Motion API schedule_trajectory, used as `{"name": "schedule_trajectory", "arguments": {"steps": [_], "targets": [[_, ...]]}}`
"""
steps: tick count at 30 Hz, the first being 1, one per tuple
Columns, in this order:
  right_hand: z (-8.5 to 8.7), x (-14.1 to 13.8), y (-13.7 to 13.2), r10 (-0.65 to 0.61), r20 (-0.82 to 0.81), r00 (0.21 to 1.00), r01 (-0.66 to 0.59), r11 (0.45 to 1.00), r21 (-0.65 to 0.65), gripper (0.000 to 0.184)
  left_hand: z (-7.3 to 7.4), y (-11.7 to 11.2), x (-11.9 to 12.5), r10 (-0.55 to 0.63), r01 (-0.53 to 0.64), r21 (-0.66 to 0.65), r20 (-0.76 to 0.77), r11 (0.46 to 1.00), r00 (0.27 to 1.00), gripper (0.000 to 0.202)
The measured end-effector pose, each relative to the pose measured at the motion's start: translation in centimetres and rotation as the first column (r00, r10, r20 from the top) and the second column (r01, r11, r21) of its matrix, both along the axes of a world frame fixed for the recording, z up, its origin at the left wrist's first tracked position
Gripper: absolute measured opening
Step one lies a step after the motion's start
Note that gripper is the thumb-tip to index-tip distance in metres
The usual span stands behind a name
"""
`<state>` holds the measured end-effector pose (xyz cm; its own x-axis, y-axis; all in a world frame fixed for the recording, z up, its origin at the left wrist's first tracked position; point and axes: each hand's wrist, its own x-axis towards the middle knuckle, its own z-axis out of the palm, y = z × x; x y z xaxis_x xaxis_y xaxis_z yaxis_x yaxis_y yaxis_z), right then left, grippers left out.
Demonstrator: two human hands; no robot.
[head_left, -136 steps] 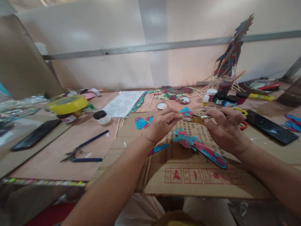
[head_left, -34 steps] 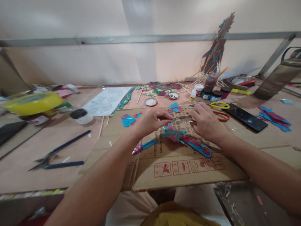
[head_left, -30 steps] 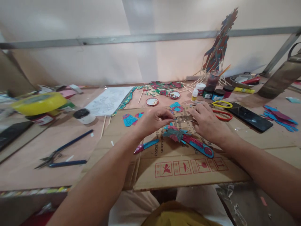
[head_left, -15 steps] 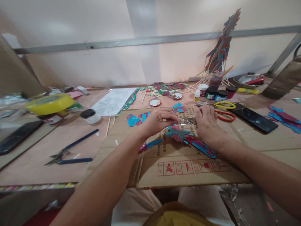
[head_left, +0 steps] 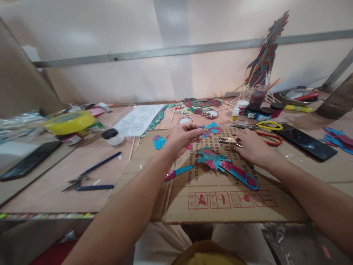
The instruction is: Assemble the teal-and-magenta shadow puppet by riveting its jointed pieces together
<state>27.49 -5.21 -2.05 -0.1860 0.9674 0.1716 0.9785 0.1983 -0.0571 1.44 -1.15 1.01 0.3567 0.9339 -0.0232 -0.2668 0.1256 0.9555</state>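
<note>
My left hand (head_left: pixel 182 138) is raised a little above the cardboard sheet (head_left: pixel 234 208), thumb and fingers pinched on a small teal and pink painted piece (head_left: pixel 205 134). My right hand (head_left: pixel 252 148) rests on the cardboard with its fingers curled over the end of a small brass-coloured metal tool (head_left: pixel 228 140). Just in front of both hands lies a long teal and pink painted puppet part (head_left: pixel 224 166). A thinner pink and blue strip (head_left: pixel 178 172) lies under my left wrist.
Yellow and red scissors (head_left: pixel 268 128) and a black phone (head_left: pixel 306 141) lie to the right. Paint jars (head_left: pixel 257 112) and a stick puppet (head_left: pixel 266 55) stand behind. To the left are blue-handled pliers (head_left: pixel 88 178), a white jar (head_left: pixel 111 136), a yellow tape roll (head_left: pixel 68 121) and a drawing sheet (head_left: pixel 138 119).
My left hand has lifted and drawn left, away from my right hand. My right hand has slid right, uncovering the metal tool. Earlier both hands met over one spot on the cardboard.
</note>
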Motion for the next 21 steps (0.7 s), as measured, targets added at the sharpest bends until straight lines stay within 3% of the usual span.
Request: {"name": "schedule_trajectory", "arguments": {"steps": [7, 14, 21], "targets": [[0.1, 0.2, 0.4, 0.059, 0.015, 0.998, -0.059, 0.998, 0.007, 0.021, -0.2, 0.2, -0.1, -0.026, 0.033, -0.061, 0.109, 0.998, 0.994, 0.031], [-1.0, 0.9, 1.1, 0.126, -0.042, 0.991, -0.12, 0.985, 0.12, 0.019, -0.5, 0.6, -0.2, -0.034, 0.042, -0.063, 0.124, 0.997, 0.992, 0.028], [-0.7, 0.5, 0.9, 0.201, -0.163, 0.966, -0.166, 0.965, 0.203, 0.017, -0.4, 0.5, -0.3, -0.003, 0.014, -0.085, 0.134, 0.996, 0.991, 0.028]]}}
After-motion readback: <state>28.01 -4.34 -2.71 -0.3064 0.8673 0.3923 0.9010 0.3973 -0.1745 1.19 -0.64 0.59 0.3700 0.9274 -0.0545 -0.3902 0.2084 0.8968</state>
